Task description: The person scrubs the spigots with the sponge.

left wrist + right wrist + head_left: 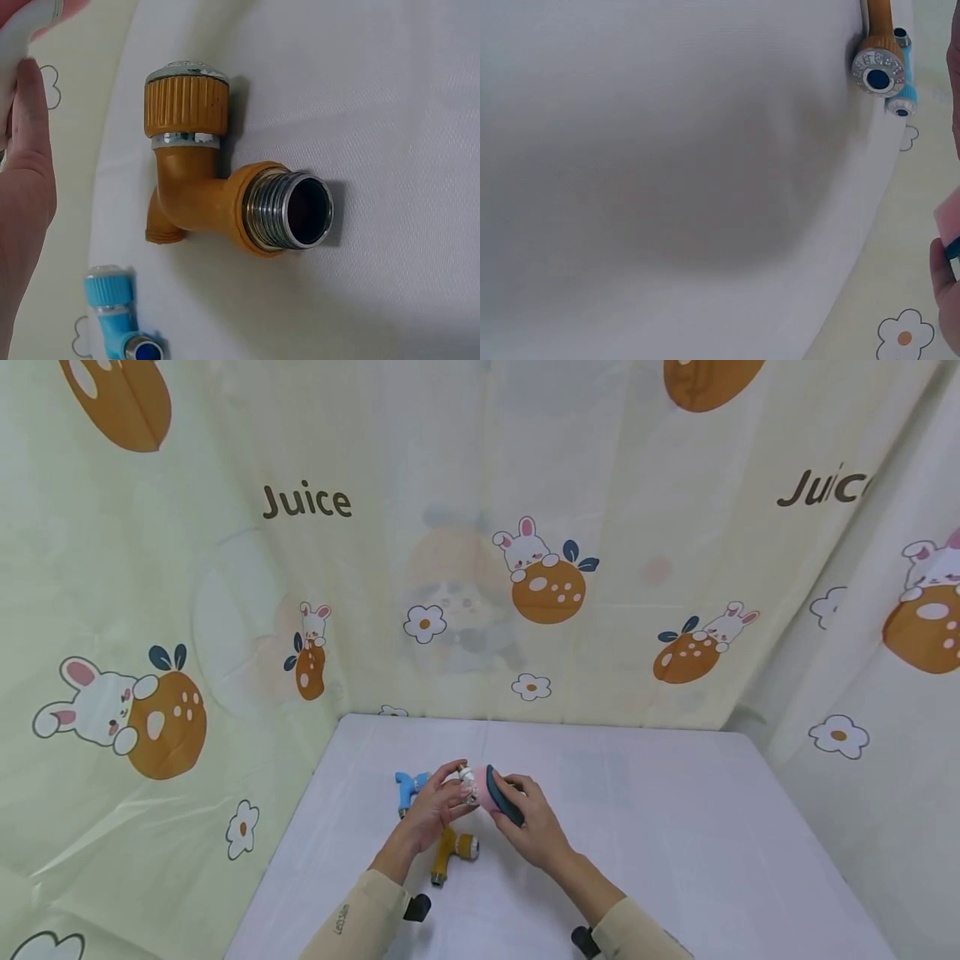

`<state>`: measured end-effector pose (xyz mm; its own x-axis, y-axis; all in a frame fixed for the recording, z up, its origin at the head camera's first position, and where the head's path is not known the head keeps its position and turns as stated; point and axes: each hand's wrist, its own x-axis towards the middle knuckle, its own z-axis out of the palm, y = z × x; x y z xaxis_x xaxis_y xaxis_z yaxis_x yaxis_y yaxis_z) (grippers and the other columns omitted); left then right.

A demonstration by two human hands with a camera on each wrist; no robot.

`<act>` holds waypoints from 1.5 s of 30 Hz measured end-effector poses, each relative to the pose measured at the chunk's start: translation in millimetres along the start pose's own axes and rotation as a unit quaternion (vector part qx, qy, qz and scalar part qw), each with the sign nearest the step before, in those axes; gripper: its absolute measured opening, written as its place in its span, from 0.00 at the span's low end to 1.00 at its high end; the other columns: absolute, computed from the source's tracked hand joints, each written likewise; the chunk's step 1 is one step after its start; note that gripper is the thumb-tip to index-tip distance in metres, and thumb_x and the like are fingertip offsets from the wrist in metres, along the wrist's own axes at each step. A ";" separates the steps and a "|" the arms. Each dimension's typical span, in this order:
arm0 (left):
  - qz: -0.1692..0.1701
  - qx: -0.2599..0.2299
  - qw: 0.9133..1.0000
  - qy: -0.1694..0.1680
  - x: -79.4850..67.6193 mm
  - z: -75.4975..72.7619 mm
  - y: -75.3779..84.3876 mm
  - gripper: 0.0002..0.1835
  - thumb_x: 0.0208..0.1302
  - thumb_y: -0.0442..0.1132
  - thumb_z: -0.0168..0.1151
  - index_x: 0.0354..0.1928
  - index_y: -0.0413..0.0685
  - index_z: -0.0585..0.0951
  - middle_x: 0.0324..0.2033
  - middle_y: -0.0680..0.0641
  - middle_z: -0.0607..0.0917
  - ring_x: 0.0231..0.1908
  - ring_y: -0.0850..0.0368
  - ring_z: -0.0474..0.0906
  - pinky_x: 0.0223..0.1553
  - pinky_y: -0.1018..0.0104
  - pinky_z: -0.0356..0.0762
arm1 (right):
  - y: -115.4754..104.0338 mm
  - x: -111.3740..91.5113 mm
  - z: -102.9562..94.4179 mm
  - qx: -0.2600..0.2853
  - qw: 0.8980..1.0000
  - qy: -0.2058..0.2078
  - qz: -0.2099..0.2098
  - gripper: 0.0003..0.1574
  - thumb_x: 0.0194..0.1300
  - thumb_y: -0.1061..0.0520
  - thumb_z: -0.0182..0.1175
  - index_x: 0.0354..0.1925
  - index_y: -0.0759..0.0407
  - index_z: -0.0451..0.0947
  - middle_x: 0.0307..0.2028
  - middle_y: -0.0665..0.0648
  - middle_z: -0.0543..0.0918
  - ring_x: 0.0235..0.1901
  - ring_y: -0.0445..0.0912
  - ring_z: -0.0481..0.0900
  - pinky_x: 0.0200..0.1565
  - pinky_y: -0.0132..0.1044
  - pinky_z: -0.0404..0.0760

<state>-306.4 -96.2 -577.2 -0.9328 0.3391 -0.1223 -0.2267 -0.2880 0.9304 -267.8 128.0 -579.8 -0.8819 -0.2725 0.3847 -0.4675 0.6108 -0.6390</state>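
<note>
White valve fitting (467, 775), raised above the left half of the tabletop (660, 827), is partly covered by your fingers and by the pink sponge (486, 787) set against it; its full outline cannot be confirmed.

Risks, as judged. First, a slip: your left hand (435, 806) appears to have the fitting by the fingers and thumb only, so a hard push from the sponge side could twist it loose and drop it onto the tabletop. Second, a knock: the mustard-yellow valve (446, 853) lies just below your left hand in the head view, and a low sweep of that wrist could roll it towards the blue valve (406, 789), which lies nearer the left edge. Third, missed areas: the sponge may hide the surface you are working on.

Position: the fitting sits between your hands, against your left fingers, with the sponge on its right. Your left hand is partly closed around it, fingers spread. Your right hand (536, 827) is curled firmly over the sponge's dark teal back (504, 797). Both hands are well in from the tabletop's right edge.
</note>
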 end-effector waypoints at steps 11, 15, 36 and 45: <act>0.000 0.011 0.999 0.047 4.7 1.3 -0.2 0.40 0.67 0.37 0.70 0.75 0.43 0.60 0.69 0.34 0.66 0.49 0.56 0.85 0.55 0.58 0.85 | 17.9 -7.6 2.1 -0.113 0.993 0.027 -0.002 0.39 0.63 0.53 0.71 0.71 0.49 0.76 0.61 0.66 0.78 0.56 0.60 0.78 0.53 0.55 0.83; -0.001 0.022 0.998 0.066 5.7 0.9 -0.4 0.39 0.68 0.38 0.69 0.76 0.43 0.61 0.67 0.34 0.68 0.50 0.56 0.84 0.57 0.57 0.84 | 21.1 -9.5 -0.4 -0.138 0.989 0.055 -0.012 0.40 0.59 0.54 0.74 0.69 0.50 0.78 0.60 0.67 0.79 0.55 0.61 0.80 0.50 0.56 0.84; -0.046 0.100 0.993 0.036 9.6 2.3 0.8 0.34 0.73 0.62 0.58 0.65 0.40 0.75 0.46 0.47 0.80 0.46 0.55 0.80 0.61 0.59 0.77 | -6.7 -4.9 7.1 -0.139 0.974 0.100 -0.147 0.53 0.57 0.51 0.80 0.76 0.48 0.68 0.66 0.63 0.71 0.62 0.56 0.72 0.56 0.53 0.85; -0.104 0.131 0.986 -0.022 0.0 2.1 0.9 0.37 0.74 0.68 0.45 0.56 0.43 0.83 0.50 0.42 0.79 0.46 0.50 0.74 0.55 0.60 0.73 | -4.8 -0.6 3.0 -0.151 0.975 0.092 -0.135 0.49 0.59 0.52 0.78 0.75 0.41 0.70 0.67 0.63 0.73 0.63 0.58 0.73 0.59 0.56 0.82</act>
<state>-306.0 -94.6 -575.6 -0.8593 0.4073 -0.3095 -0.3258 0.0307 0.9449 -265.3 123.0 -578.9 -0.6912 -0.3328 0.6415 -0.6172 0.7335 -0.2846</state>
